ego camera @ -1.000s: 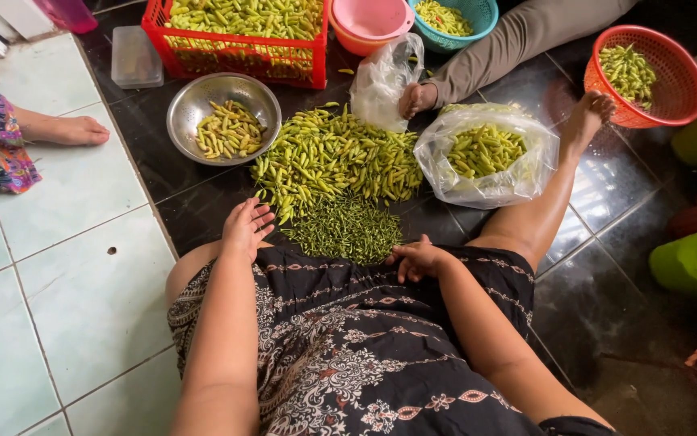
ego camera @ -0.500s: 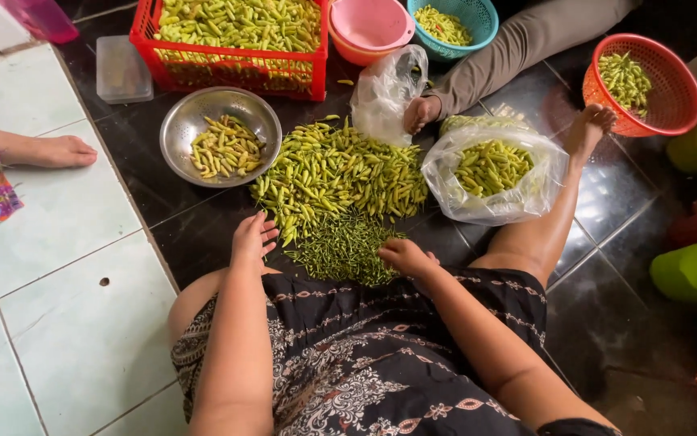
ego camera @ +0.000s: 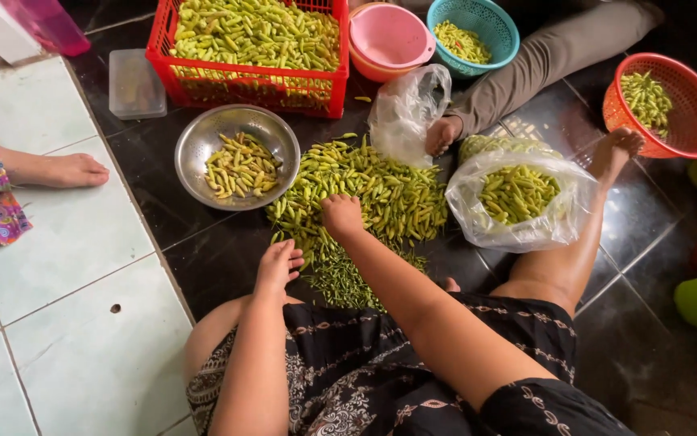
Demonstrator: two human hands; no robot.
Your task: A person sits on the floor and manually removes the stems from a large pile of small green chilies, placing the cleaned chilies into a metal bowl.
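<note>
Right hand lay fingers-down in loose heap of yellow-green chilli peppers on dark tiled floor; fingers curled into pile, grasp impossible to tell (fingertips buried). Left hand hovered half-open, fingers slack, empty, at near edge of heap, beside small mound of dark green stems. Round steel bowl with few peppers sat left of heap. Clear plastic bag of peppers sat right, against person's outstretched leg. Red plastic crate, full, stood behind bowl.
</note>
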